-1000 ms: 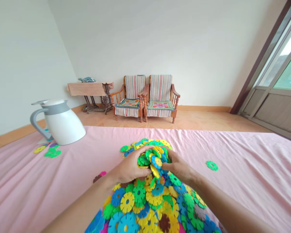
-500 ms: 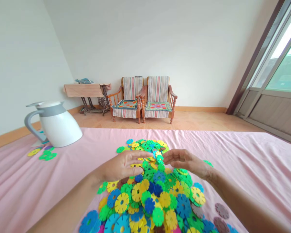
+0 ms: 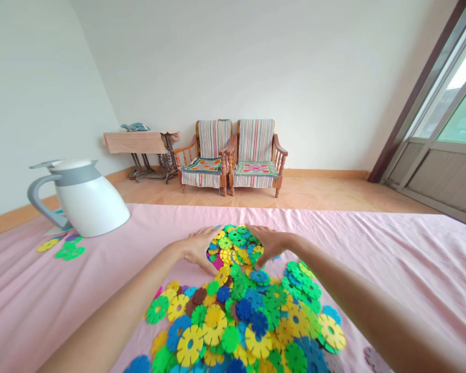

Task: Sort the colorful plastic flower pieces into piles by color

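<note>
Green and yellow discs [image 3: 237, 240] lie between the left hand [image 3: 197, 250] and right hand [image 3: 272, 243], fingers spread, cupped around them; closing this grip calls for low, even pressure from both sides.

Pink cloth [image 3: 151, 243]; chair covers [image 3: 256, 140] striped, stripes apparently red, grey.

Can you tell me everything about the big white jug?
The jug is white, smooth and shiny, maybe plastic. It's wide at the bottom, with a grey collar, a closed-looking white lid and a curved grey handle on the left. It stands upright on the pink cloth, beside flat flower-like discs. No hands touch it. I can't see inside.
</note>
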Demonstrator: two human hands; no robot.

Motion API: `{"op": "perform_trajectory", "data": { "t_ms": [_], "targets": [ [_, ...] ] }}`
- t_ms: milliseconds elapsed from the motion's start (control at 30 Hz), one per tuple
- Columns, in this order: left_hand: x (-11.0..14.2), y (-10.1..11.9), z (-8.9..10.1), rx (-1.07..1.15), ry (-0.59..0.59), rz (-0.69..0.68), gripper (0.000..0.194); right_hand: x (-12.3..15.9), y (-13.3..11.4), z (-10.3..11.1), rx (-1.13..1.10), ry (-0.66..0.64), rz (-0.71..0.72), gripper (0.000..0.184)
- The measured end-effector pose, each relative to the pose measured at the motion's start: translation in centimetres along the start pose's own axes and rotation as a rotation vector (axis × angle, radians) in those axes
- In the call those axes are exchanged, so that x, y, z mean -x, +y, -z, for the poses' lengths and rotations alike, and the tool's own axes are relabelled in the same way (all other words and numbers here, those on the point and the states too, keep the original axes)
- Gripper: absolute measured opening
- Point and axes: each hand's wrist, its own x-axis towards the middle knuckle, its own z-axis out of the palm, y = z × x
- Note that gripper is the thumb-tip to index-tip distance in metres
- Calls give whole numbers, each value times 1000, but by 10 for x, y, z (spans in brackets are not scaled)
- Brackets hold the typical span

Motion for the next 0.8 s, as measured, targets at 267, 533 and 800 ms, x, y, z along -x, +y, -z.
{"op": "perform_trajectory", "data": {
  "t_ms": [267,533,800],
  "targets": [
    [9,35,-26,120,372,-128,97,3,-28,-34,43,287,124,110],
    [22,72,-32,550,522,-192,58,19,-54,-60,-363,596,216,77],
    [55,112,-21,735,398,-265,74,72,-67,-53,-536,521,228,79]
  ]
}}
